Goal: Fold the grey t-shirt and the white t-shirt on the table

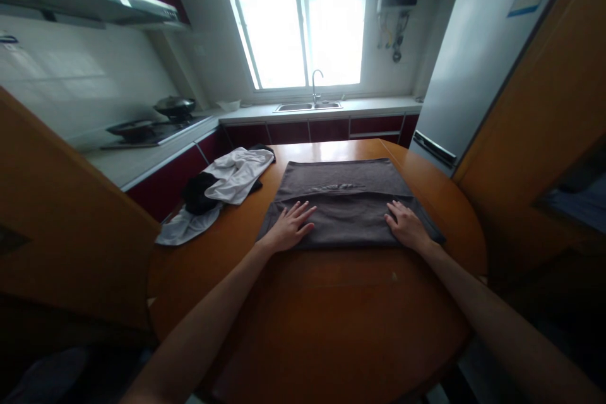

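A dark grey garment (350, 218), folded into a wide flat shape, lies on the round wooden table (350, 322). Its near part is folded over, with a raised edge running across the middle and small wrinkles just beyond it. My left hand (290, 227) rests flat on the left part of the cloth, fingers spread. On the right part lies my right hand (406, 225), palm down with its fingers apart. Neither hand grips the fabric. What kind of garment it is cannot be made out.
A loose pile of white (239, 173) and black (199, 192) clothes lies at the table's left edge. Beyond the table are a counter with a sink (307, 106), a stove with pans (175, 107) at left and a fridge (468, 63) at right.
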### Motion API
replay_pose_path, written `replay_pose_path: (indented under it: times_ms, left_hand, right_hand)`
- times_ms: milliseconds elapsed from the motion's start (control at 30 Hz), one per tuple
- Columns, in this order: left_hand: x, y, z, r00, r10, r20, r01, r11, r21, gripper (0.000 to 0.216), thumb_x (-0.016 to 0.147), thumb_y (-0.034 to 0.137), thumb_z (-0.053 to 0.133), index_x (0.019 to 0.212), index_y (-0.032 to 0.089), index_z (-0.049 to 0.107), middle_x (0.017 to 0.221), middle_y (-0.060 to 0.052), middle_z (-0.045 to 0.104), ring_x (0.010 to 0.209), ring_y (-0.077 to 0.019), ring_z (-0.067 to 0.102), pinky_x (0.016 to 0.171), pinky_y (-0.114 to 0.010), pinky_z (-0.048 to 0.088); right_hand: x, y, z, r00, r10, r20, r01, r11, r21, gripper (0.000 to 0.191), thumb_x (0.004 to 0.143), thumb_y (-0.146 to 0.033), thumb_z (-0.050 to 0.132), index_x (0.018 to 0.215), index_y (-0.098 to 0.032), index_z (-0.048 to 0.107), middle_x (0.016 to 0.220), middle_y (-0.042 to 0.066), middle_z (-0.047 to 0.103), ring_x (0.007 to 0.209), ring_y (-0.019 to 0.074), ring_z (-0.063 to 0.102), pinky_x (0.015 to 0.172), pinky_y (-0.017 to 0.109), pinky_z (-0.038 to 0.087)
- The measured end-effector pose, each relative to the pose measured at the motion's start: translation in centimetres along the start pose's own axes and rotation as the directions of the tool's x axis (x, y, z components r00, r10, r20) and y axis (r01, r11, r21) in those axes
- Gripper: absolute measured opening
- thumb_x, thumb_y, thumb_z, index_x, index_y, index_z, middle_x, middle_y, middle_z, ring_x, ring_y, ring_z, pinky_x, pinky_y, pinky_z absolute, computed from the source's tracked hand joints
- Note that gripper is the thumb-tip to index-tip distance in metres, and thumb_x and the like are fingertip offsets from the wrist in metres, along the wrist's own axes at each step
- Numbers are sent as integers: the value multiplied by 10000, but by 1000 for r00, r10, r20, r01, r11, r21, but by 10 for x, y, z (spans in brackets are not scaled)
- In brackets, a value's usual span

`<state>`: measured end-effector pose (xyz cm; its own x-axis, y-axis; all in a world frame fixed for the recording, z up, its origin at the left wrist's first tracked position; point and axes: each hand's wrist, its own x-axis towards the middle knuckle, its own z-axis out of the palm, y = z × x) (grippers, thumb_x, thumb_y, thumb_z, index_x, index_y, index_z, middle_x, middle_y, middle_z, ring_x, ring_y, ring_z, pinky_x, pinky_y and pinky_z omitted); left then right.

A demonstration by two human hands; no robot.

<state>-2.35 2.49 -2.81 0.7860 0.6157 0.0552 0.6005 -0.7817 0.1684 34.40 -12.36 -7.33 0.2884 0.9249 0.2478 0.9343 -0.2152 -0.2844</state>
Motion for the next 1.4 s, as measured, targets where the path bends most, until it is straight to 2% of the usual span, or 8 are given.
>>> replay_pose_path:
  times_ms: [133,333,500,633,733,800,933,1400]
  left_hand:
    - [-3,10,-2,996,38,82,-38,999,8,619,1017,647,332,1579,389,320,1683,-18,217,1563,-309,134,1221,-629,119]
    - [-5,33,-5,992,126,-29,-126,992,-9,628,1033,609,329,1598,337,293,1681,-35,233,1567,-265,132,1247,-557,124]
    - [-7,52,-2,979,193,61,-194,981,19,595,1033,578,368,1586,362,319,1680,-28,238,1562,-286,153,1243,-578,108]
    - [-10,66,-5,958,284,-20,-284,959,3,604,1054,518,343,1619,341,226,1690,-21,198,1567,-251,134,1261,-519,112]
    - [-12,77,0,925,379,30,-379,925,-16,610,1042,564,356,1610,386,228,1687,3,200,1567,-260,133,1262,-530,98]
    - [-12,82,5,912,402,74,-402,915,-18,641,1020,616,374,1606,398,232,1683,2,204,1564,-274,141,1257,-552,89]
    - [-12,84,12,914,397,82,-398,917,-7,673,1006,641,388,1610,398,215,1682,-5,198,1561,-277,156,1256,-545,81]
    - [-11,83,9,915,387,112,-387,922,-29,666,1009,658,355,1608,402,217,1686,-1,178,1566,-269,133,1254,-556,62]
  right_hand:
    - [-1,-1,-1,1000,-2,-8,2,1000,2,526,1019,-378,392,1440,-102,544,1549,181,467,1469,281,388,1201,448,305]
    - [-1,-3,-2,1000,2,9,-2,1000,2,535,1018,-380,386,1431,-85,553,1551,191,461,1470,297,384,1205,462,298]
    - [-6,-14,-13,998,-19,-59,18,1000,-16,524,1008,-356,385,1427,-94,560,1554,189,456,1470,301,383,1206,493,299]
    - [-21,-45,-23,963,-233,-139,233,972,-12,534,1023,-346,370,1504,-146,485,1617,126,376,1509,260,313,1247,464,227]
    - [-34,-70,-21,893,-450,-21,450,893,14,555,1035,-366,373,1566,-204,396,1655,79,302,1534,235,253,1254,464,203]
    - [-39,-80,-17,861,-503,74,503,864,22,563,1037,-387,381,1578,-231,371,1654,78,301,1539,240,237,1247,499,201]
    - [-41,-82,-12,871,-472,138,475,880,16,576,1038,-425,374,1579,-227,370,1647,99,305,1542,248,226,1239,520,203]
    - [-39,-79,-17,870,-473,143,473,880,31,596,1052,-530,332,1555,-223,419,1633,109,330,1526,261,273,1232,512,232]
